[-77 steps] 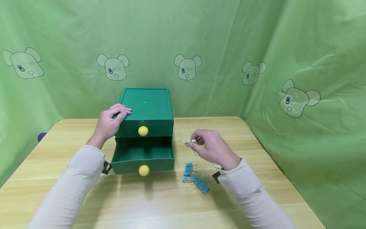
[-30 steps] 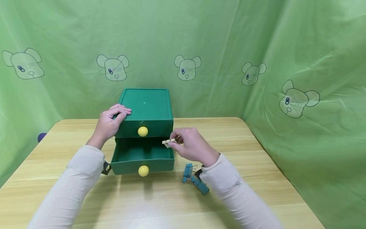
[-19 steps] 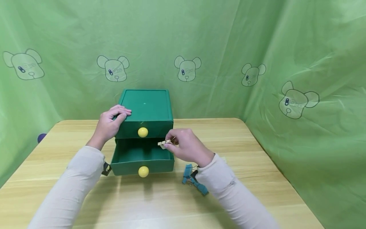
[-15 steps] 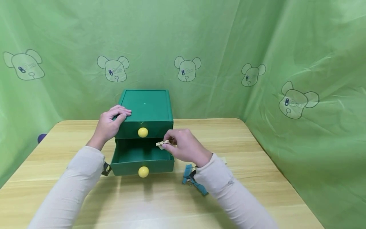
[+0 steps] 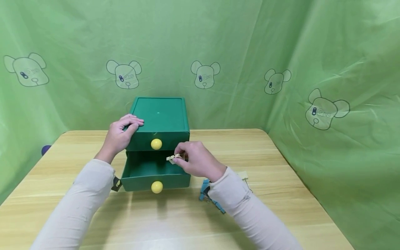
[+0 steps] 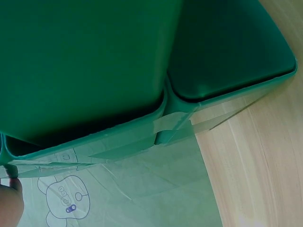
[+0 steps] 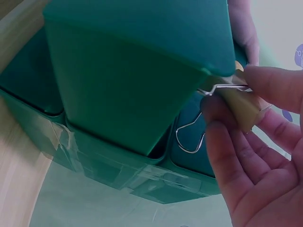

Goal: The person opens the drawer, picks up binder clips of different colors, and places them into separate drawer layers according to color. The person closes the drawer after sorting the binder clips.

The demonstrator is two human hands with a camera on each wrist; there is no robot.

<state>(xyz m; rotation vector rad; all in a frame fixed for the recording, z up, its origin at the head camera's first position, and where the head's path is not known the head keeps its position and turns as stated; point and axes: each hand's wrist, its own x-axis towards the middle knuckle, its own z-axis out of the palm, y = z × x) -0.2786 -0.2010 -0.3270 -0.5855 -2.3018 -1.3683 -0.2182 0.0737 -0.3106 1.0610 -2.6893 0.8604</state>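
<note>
A green two-drawer cabinet [image 5: 159, 114] stands at the table's back, its lower drawer [image 5: 155, 182] pulled out and its upper one closed. My left hand [image 5: 120, 133] rests on the cabinet's left top edge, fingers extended; only a bit of that hand [image 6: 9, 203] enters the left wrist view. Over the right part of the pulled-out drawer, my right hand [image 5: 198, 160] pinches a yellow binder clip [image 5: 173, 158] between thumb and fingers. The right wrist view shows the clip's yellow body [image 7: 244, 111] and wire handles beside the drawer's corner.
Blue binder clips [image 5: 204, 189] lie on the table [image 5: 175, 222] right of the drawer, partly hidden by my right sleeve. Another pale yellow binder clip [image 5: 242, 175] lies beyond the sleeve. A green curtain [image 5: 231, 38] hangs behind and to the right.
My right hand has carried the yellow binder clip leftward from beside the cabinet to over the lower drawer. My left hand has stayed in place.
</note>
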